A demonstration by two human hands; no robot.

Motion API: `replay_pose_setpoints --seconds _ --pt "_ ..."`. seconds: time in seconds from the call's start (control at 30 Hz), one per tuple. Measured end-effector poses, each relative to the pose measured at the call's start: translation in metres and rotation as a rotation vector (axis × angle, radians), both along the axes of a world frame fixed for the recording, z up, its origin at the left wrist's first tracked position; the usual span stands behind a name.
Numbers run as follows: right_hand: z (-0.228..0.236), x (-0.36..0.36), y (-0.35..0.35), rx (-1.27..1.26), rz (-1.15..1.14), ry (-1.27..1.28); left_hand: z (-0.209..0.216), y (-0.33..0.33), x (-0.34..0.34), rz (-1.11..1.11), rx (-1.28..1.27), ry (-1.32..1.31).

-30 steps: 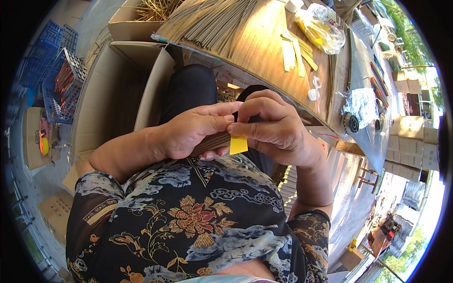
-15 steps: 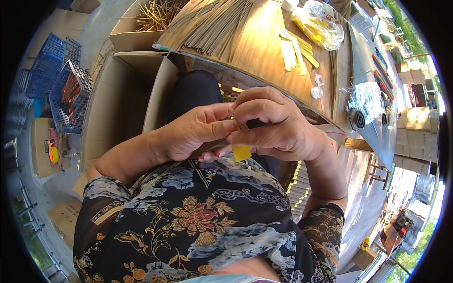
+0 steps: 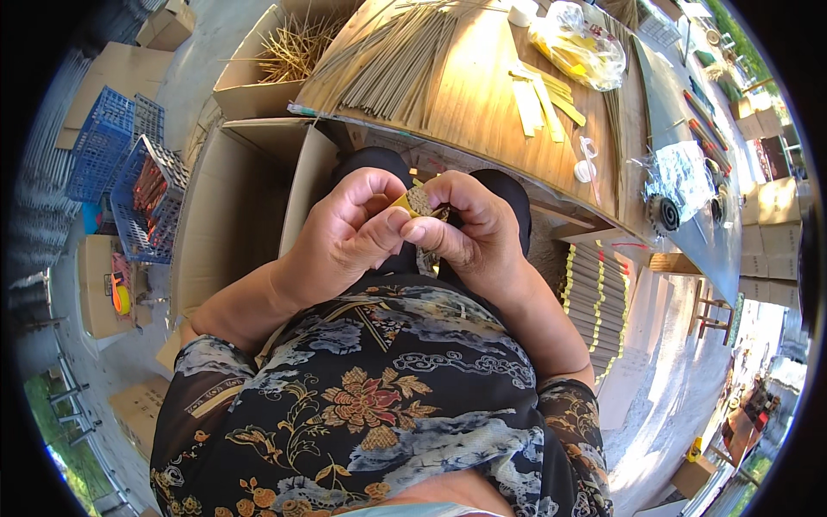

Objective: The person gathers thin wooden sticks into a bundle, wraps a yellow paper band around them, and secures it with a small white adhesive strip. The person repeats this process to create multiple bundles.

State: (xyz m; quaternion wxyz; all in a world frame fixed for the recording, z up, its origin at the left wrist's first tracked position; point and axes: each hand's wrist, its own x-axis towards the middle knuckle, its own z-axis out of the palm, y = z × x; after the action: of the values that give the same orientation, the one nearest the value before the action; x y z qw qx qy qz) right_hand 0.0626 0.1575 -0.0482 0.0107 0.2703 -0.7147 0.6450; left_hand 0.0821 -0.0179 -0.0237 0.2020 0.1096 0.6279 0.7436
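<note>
Close in front of my body, both hands are closed around the end of a bundle of thin brown incense sticks (image 3: 420, 202). The cut ends of the sticks face up, and a yellow paper strip (image 3: 402, 203) runs round their side. My left hand (image 3: 355, 226) pinches the left side of the bundle with thumb and curled fingers. On the opposite side, my right hand (image 3: 472, 222) grips it, its thumb tip nearly meeting the left one. The rest of the bundle's length is hidden below my hands.
Loose incense sticks (image 3: 392, 65) fan out on the wooden table (image 3: 469, 108), with yellow paper strips (image 3: 543, 99) and a plastic bag (image 3: 579, 47) to their right. An open cardboard box (image 3: 233, 207) stands left of my knees. Banded bundles (image 3: 594, 302) lie at right. Blue crates (image 3: 142, 207) stand far left.
My hands have turned the bundle so its end faces up. The yellow strip's loose tail, hanging below my right hand before, now lies against the bundle. My right hand has lowered its arched fingers.
</note>
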Motion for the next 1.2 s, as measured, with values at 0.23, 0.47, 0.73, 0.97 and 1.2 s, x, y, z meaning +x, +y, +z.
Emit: replay_pose_setpoints --seconds 0.23,0.47,0.73,0.97,1.2 --pt "-0.009 -0.003 0.003 -0.013 0.053 0.178 -0.004 0.0 0.002 -0.085 0.12 0.035" --pt "-0.007 -0.01 0.003 -0.058 0.124 0.291 -0.009 -0.008 -0.007 -0.228 0.259 -0.086" --pt "-0.01 -0.014 0.006 -0.059 0.135 0.288 -0.005 -0.004 -0.011 -0.215 0.336 -0.229" --pt "-0.011 -0.013 0.013 -0.048 0.127 0.201 -0.006 -0.004 -0.014 -0.328 0.372 -0.31" --pt "0.005 -0.015 0.013 -0.03 0.023 0.423 -0.007 0.001 -0.01 -0.237 0.235 -0.21"
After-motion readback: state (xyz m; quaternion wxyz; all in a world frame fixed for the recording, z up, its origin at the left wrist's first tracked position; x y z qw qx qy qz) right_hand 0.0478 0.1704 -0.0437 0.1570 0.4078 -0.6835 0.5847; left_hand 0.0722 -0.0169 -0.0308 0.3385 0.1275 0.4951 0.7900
